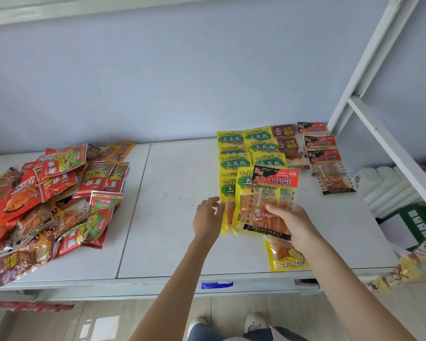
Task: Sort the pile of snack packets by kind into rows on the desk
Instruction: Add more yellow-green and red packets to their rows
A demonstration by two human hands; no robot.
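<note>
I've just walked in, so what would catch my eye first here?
Probably the red-and-black snack packet held in the right hand above the yellow packet rows at the desk's right. Then the jumbled pile of unsorted packets on the left.

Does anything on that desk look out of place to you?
Yes. The red-and-black packet in the right hand sits over the yellow rows, though its kind lines up in the red-and-black row far right. One yellow packet near the front edge lies below the rows. The pile on the left is unsorted.
</note>
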